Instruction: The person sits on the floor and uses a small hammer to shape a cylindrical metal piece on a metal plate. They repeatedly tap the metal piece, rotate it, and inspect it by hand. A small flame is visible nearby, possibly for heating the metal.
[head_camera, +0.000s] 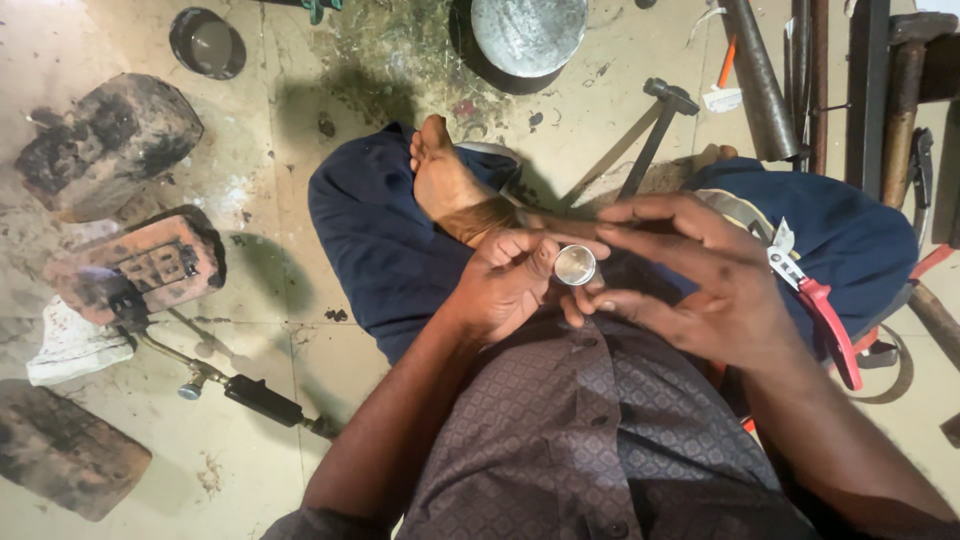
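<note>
I sit cross-legged on the floor in dark blue trousers. My left hand (505, 285) pinches a small round silver metal piece (575, 265), like a shallow cap, between thumb and fingers. My right hand (690, 275) hovers over it from the right, fingers spread and fingertips touching its rim. Both hands are held above my lap, just in front of my bare foot (445, 180).
Red-handled snips (825, 320) lie on my right thigh. A hammer (655, 130) rests on the floor ahead. A gas torch (235, 385), charred bricks (135, 265) and a white rag (70, 345) lie at left. A round metal dish (528, 35) and a dark bowl (207, 43) sit at the top.
</note>
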